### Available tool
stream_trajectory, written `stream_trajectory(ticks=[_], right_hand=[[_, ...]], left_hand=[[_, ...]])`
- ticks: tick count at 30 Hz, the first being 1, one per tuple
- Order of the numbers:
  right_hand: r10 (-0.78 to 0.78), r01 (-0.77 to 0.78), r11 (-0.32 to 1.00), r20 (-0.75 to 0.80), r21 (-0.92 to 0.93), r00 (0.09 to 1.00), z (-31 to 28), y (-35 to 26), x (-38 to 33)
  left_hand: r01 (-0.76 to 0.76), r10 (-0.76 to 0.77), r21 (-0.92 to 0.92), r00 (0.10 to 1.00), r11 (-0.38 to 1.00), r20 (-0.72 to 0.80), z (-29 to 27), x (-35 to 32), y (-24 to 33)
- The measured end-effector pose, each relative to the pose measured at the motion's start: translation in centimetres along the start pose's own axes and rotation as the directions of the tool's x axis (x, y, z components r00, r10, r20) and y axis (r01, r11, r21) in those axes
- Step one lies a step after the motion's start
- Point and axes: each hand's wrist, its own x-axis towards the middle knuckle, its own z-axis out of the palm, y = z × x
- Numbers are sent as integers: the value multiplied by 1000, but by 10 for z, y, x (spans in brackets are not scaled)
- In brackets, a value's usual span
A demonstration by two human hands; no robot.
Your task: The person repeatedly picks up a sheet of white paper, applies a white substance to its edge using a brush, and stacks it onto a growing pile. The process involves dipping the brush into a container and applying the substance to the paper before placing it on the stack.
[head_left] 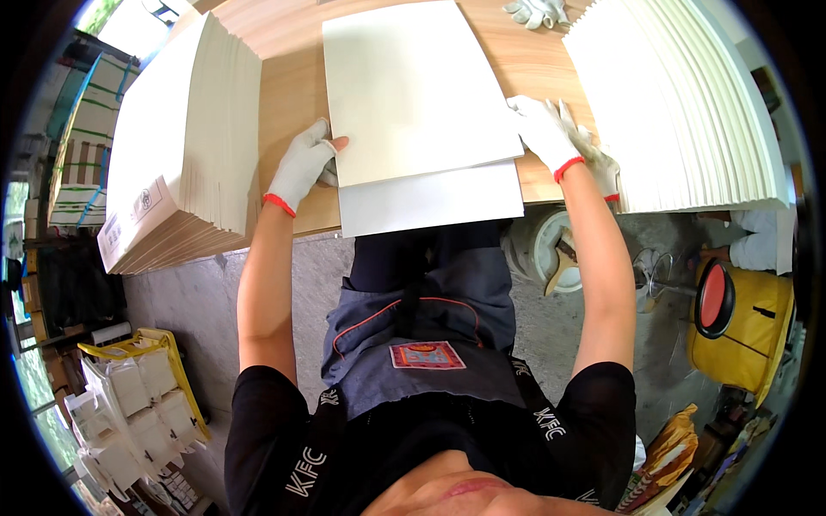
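Observation:
Two white board sheets lie before me, the upper sheet set farther back so that a strip of the lower sheet shows and overhangs the table's front edge. My left hand, in a white knit glove with a red cuff, grips the left edge; its bare thumb tip presses there and the other fingers are partly hidden. On the opposite edge, my gloved right hand is closed at the sheets, fingertips against the side. A loose glove lies under and beside my right wrist.
A tall stack of white boards stands left on the wooden table, another stack right. More gloves lie at the back. Below are a bucket with a brush, a yellow bin and a yellow-framed rack.

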Motion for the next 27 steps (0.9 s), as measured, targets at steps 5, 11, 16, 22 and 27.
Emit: stream_trajectory(ticks=[5,11,16,22,27], right_hand=[[-170,125,969,-205,-215,964,11,19,-15],[-365,145,821,-313,-552,877,14,12,-76],[-500,320,832,-362,-452,787,37,24,-90],[-571,409,806,-381,-427,727,37,23,-93],[-584,400,791,-375,-464,720,37,22,-93]], left_hand=[[9,253,710,931,704,-263,14,-34,8],[-259,653,875,753,410,-83,24,-67,-57],[-269,640,863,764,429,-80,27,-71,-51],[-286,645,856,761,431,-70,27,-70,-51],[-286,647,865,761,411,-56,25,-69,-53]])
